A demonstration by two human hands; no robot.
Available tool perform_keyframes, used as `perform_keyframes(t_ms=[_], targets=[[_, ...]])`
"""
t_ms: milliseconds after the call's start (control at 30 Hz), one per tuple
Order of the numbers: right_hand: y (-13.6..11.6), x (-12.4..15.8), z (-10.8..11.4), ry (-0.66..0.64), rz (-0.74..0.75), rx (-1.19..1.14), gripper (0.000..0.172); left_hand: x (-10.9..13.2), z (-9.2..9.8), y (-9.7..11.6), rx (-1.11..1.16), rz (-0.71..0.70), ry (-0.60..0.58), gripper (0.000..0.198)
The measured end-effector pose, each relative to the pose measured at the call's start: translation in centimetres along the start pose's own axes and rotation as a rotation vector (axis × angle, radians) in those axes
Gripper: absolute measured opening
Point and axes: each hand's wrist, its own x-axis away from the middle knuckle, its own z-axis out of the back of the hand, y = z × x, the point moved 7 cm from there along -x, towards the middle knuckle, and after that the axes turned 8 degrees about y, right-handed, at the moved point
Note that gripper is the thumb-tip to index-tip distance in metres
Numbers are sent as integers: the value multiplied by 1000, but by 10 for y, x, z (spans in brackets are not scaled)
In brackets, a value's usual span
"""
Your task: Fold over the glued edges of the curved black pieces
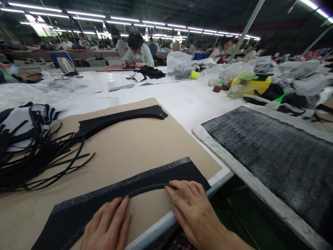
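Observation:
A black curved fabric piece (125, 185) lies along the near edge of the table, with a shiny grey band on its far side. A narrow black strip (148, 188) runs along its inner curve. My left hand (108, 225) rests on the near part of this curve, fingers stretched out and lying flat. Farther right, my right hand (192, 208) lays its extended fingertips on the strip close to the piece's right end. Both palms face down, and the undersides of the fingers are hidden.
Beige board (135, 146) covers the table and bears a stack of black curved pieces (122, 118). Loose black strips (52, 159) tangle at left. A grey-black coated panel (273, 156) stands right, across a gap. Behind are plastic bags (179, 64) and a person (137, 52) working.

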Motion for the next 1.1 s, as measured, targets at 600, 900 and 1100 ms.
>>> perform_keyframes(t_ms=[600,900,1100], targets=[[43,32,32,104,-107,33,33,-66,10,79,382,-85,65,39],[45,32,31,62,-84,37,33,-100,-5,130,476,-139,79,38],[47,29,35,99,-109,32,32,-97,-7,129,450,-142,87,37]])
